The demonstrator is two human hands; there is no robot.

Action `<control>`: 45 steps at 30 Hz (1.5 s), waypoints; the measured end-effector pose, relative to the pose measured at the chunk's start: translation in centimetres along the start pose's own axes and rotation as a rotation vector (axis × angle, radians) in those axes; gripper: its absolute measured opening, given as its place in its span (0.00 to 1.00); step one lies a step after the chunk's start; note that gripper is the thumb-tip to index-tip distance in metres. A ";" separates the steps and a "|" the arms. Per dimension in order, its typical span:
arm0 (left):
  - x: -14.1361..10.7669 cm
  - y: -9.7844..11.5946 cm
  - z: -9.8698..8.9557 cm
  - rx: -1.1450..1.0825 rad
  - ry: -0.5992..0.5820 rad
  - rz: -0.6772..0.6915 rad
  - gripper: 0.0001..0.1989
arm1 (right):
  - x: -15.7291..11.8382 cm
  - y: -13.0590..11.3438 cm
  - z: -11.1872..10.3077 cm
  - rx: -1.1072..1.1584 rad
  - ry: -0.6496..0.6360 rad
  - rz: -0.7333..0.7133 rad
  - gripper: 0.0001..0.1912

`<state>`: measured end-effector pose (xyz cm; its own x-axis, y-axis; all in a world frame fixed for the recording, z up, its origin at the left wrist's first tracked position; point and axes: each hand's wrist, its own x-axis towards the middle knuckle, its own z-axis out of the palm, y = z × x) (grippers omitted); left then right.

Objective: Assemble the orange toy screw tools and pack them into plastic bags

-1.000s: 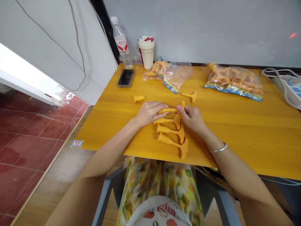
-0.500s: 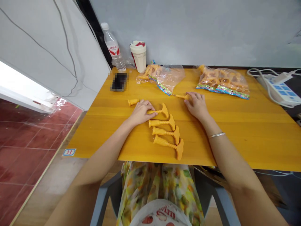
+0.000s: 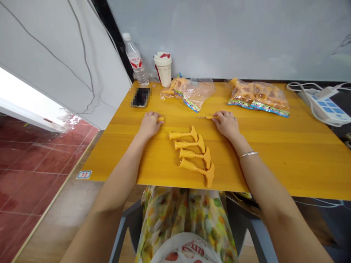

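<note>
Several orange-yellow plastic pieces [image 3: 189, 148], each with a ribbed flared stem and a T-shaped head, lie side by side on the wooden table [image 3: 274, 157]. My left hand [image 3: 149, 125] rests to their upper left, its fingertips gripping a short yellow plastic piece [image 3: 160, 118]. My right hand [image 3: 226, 124] lies to their upper right, closed on a thin twisted yellow plastic rod [image 3: 204, 117]. The rod's far end is hidden under those fingers. Neither hand touches the row.
Two clear plastic bags of orange parts [image 3: 192, 94] [image 3: 257, 100] lie at the table's back. Behind them stand a water bottle [image 3: 136, 62] and a white cup [image 3: 163, 69]. A phone [image 3: 140, 97] lies at back left, a power strip [image 3: 323, 106] sits at right, and the floor drops beyond the left edge.
My hands have moved apart. The piece they held together now lies at the top of the row. My left hand has moved onto the short piece, and my right hand has lifted the rod.
</note>
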<state>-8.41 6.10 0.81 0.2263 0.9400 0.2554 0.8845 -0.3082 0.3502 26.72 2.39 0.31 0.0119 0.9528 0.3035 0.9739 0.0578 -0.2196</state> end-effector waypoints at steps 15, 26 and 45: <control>-2.0 6.7 -0.8 -0.365 -0.012 0.433 0.11 | -2.9 -7.0 -2.3 -0.051 0.229 -0.360 0.17; -2.1 6.9 -0.7 -0.467 -0.040 0.525 0.12 | -3.4 -6.9 -2.7 0.231 0.096 -0.322 0.25; -2.6 7.0 0.0 -0.427 0.054 0.578 0.13 | -4.6 -7.5 -2.8 0.579 -0.146 -0.129 0.35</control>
<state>-2.77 1.52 2.65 0.5799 0.6044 0.5463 0.3904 -0.7947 0.4648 19.96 -3.22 3.14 -0.1688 0.9559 0.2404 0.6832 0.2893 -0.6705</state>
